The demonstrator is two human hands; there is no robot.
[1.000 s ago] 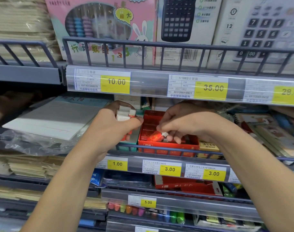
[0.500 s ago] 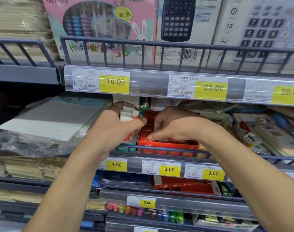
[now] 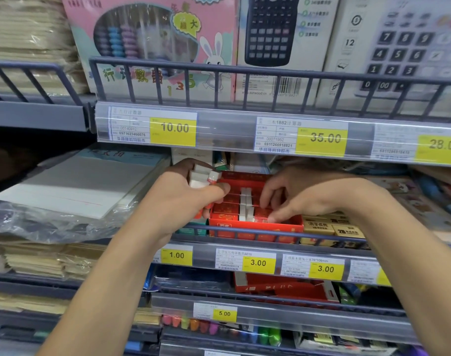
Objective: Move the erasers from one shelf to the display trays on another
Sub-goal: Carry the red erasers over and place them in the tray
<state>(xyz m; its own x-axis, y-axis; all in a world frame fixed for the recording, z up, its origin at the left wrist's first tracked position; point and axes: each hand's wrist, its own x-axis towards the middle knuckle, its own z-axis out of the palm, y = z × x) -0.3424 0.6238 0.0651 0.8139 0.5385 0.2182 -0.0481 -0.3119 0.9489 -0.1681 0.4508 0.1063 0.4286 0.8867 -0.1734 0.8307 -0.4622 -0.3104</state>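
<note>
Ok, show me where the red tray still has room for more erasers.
In the red display tray, bare red floor shows on either side of the white eraser row: left toward the left hand with its eraser stack, right under the right hand. It is crowded outside: yellow boxes against its right wall, rail in front.

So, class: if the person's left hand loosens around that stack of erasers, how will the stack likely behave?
The stack of erasers is loose separate blocks, so it would probably scatter rather than drop as one. Flat-sided, they seem unlikely to roll. The left hand spans several at once, suggesting they are light.
</note>
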